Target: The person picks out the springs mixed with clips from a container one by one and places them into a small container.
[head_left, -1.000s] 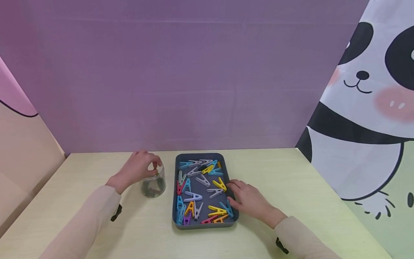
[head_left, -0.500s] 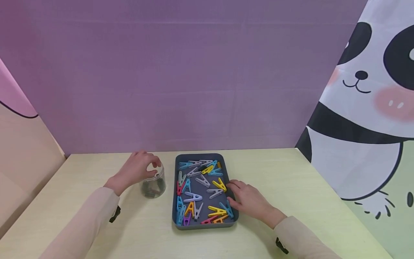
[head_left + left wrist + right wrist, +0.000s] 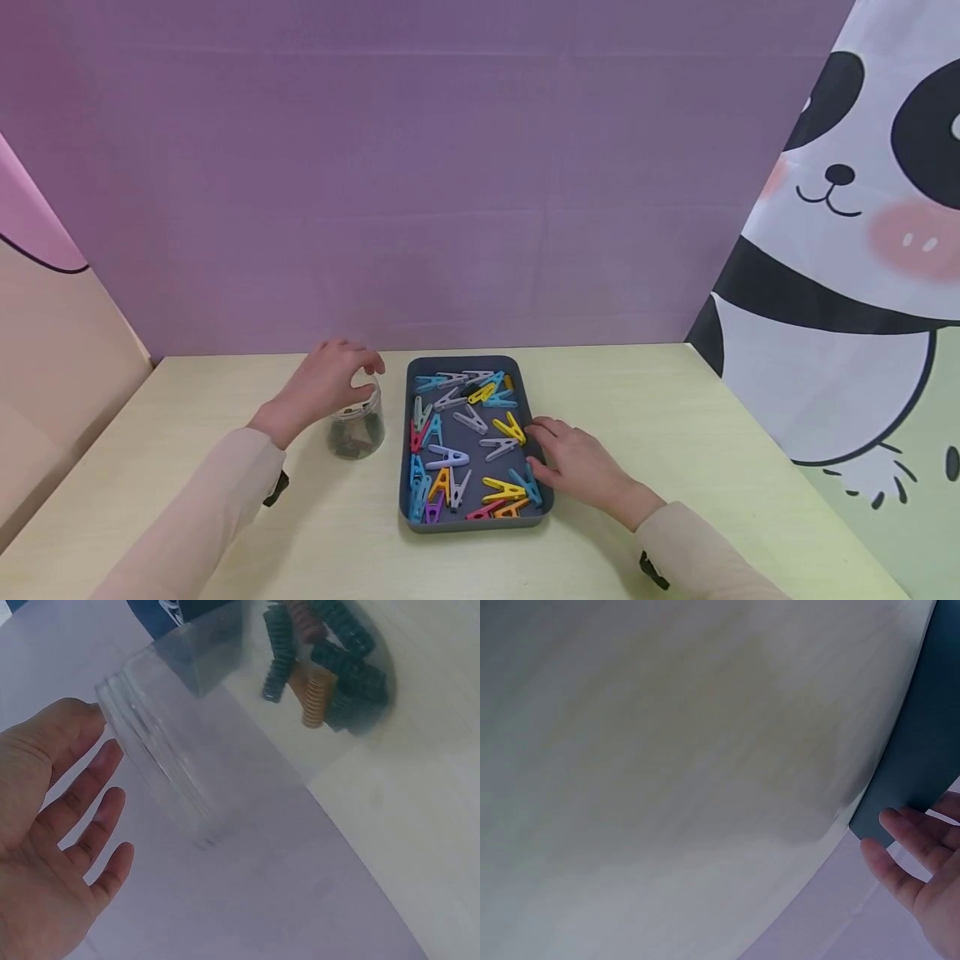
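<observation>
Two hands | left hand (image 3: 318, 392) grip wide over jar (image 3: 357, 425) rim | right hand (image 3: 577, 467) relaxed against tray (image 3: 538, 510) edge

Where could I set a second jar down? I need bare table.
Bare table lies right of the tray, out to the panda cloth; more lies left of the jar. The jar-tray gap is narrow, and clips crowd the tray.

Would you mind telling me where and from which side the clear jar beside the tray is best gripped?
I'd grip the clear jar round its smooth wall just below the threaded rim, coming from its left, where the left hand already hovers over the open mouth. It stands upright, the gray tray crowds its right side, and the clips inside lie at the bottom.
</observation>
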The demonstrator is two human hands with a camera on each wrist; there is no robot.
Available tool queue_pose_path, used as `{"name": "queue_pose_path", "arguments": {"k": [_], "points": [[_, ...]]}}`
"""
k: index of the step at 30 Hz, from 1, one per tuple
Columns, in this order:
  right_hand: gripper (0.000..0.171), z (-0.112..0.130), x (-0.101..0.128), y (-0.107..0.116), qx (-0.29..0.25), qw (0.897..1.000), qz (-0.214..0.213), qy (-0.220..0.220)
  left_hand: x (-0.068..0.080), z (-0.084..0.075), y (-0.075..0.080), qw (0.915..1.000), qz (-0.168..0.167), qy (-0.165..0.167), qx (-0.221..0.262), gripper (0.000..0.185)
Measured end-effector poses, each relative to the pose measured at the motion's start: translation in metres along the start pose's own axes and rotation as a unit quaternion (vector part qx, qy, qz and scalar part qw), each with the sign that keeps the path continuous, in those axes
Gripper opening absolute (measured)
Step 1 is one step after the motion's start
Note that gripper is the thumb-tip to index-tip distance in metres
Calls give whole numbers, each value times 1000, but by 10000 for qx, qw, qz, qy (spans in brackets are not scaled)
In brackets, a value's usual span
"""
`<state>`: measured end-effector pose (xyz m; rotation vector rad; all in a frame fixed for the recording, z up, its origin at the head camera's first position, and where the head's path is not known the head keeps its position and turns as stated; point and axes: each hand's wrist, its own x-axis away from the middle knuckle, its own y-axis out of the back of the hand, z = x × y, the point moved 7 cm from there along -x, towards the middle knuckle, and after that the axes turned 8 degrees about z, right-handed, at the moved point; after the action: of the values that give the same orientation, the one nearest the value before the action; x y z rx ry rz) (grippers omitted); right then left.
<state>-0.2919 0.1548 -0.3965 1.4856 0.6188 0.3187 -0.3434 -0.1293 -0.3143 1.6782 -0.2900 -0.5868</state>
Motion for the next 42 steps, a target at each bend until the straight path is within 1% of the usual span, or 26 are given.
{"name": "queue_pose_path", "arguments": {"k": [11, 16, 21, 27, 35, 42], "points": [[42, 0, 0, 0, -78, 9999, 59, -90, -14, -21, -7, 9997, 211, 47, -69, 21], [42, 0, 0, 0, -76, 9999, 38, -63, -23, -27, -17, 9991, 413, 123, -32, 21], [42, 0, 0, 0, -83, 9999, 30, -70, -32, -34, -26, 9982, 564, 178, -32, 25], [43, 0, 0, 0, -87, 9999, 61, -88, -38, -41, -35, 9977, 663, 119, -78, 27], [42, 1, 0, 1, -64, 10000, 14, -24, -49, -43, -50, 9963, 815, 87, -250, 25], [42, 1, 1, 1, -61, 10000, 49, -35, -57, -45, -56, 9954, 894, 44, -346, 24]]}}
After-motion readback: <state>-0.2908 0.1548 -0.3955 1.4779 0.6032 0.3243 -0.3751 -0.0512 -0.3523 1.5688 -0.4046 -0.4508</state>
